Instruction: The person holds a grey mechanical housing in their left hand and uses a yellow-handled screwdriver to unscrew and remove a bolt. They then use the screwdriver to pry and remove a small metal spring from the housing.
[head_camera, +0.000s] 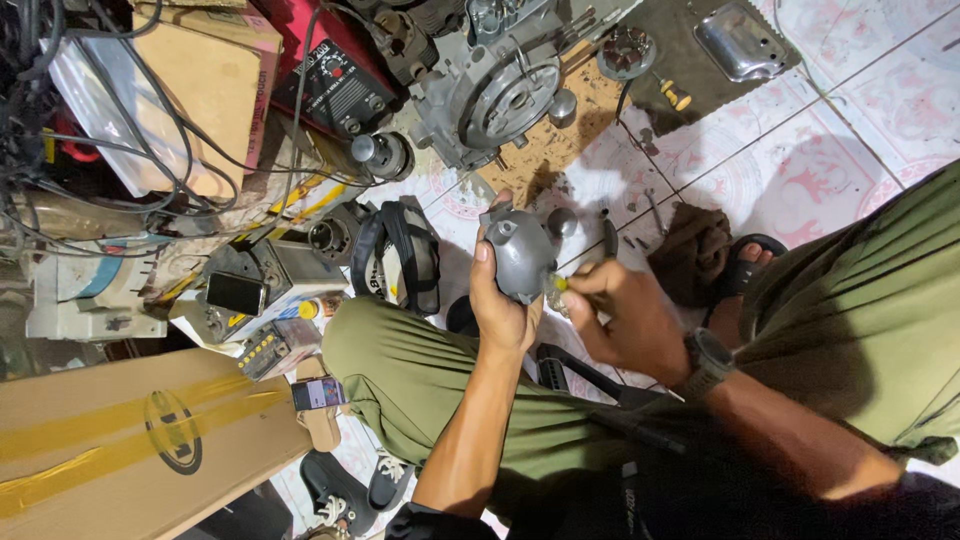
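My left hand (500, 305) grips a grey rounded metal engine cover (520, 250), holding it up over my knee. My right hand (625, 315), with a dark watch on its wrist, is pinched on a small yellow-handled tool (560, 284) pressed against the lower right edge of the cover. I sit in olive green trousers (420, 385) on a patterned tiled floor.
A grey engine block (500, 90) lies ahead on a brown mat. A yellow-handled screwdriver (675, 95) and a shiny metal cover (740, 40) lie beyond it. Cardboard boxes (120, 440), cables, a red machine (340, 85) and tools crowd the left. A dark rag (690, 250) lies by my sandalled foot.
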